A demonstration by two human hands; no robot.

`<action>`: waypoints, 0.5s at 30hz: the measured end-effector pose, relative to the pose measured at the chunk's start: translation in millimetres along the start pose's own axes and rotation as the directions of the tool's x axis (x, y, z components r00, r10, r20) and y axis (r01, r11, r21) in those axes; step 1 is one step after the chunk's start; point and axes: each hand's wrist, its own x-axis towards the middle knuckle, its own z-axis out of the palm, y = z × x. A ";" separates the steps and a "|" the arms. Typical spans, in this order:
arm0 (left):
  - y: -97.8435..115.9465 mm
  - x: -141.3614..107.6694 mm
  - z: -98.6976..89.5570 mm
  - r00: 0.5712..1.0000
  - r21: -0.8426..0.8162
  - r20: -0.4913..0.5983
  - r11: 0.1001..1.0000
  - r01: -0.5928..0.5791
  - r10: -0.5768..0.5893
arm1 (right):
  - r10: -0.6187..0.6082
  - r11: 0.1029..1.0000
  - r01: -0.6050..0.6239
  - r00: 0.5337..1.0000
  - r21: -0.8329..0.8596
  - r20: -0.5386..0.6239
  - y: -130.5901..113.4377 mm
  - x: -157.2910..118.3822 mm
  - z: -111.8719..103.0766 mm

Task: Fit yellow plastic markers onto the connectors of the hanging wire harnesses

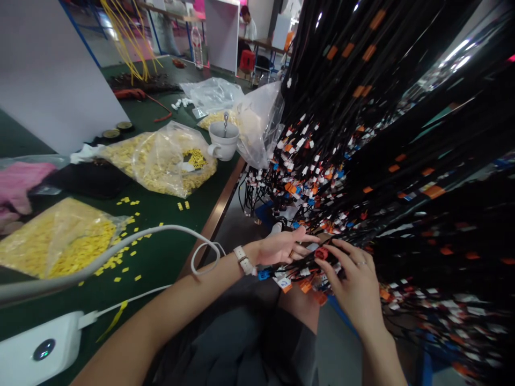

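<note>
My left hand (pixel 281 248) is turned palm up with its fingers stretched and apart, beside black cables of a wire harness. My right hand (pixel 354 273) has thumb and fingertips around a small red connector (pixel 321 253), just past my left fingertips. Below both hands hang more cable ends, with a blue connector (pixel 263 274), a white label (pixel 283 282) and orange connectors (pixel 306 285). Behind them, a dense mass of black cables (pixel 386 107) with white, orange and blue ends fills the right side.
Left is a green table (pixel 169 214) with a copper-coloured edge. On it are bags of yellow parts (pixel 161 161), another yellow-filled bag (pixel 60 241), a white cup (pixel 223 140), a pink glove (pixel 20 182) and a white power bank (pixel 40 348). A white cable (pixel 161 229) arches over my left arm's side.
</note>
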 end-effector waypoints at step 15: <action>-12.6 2.0 -6.5 0.982 0.505 -0.147 0.862 -0.031 0.121 | 0.427 0.782 -0.361 0.904 0.509 -0.014 9.2 6.8 -26.0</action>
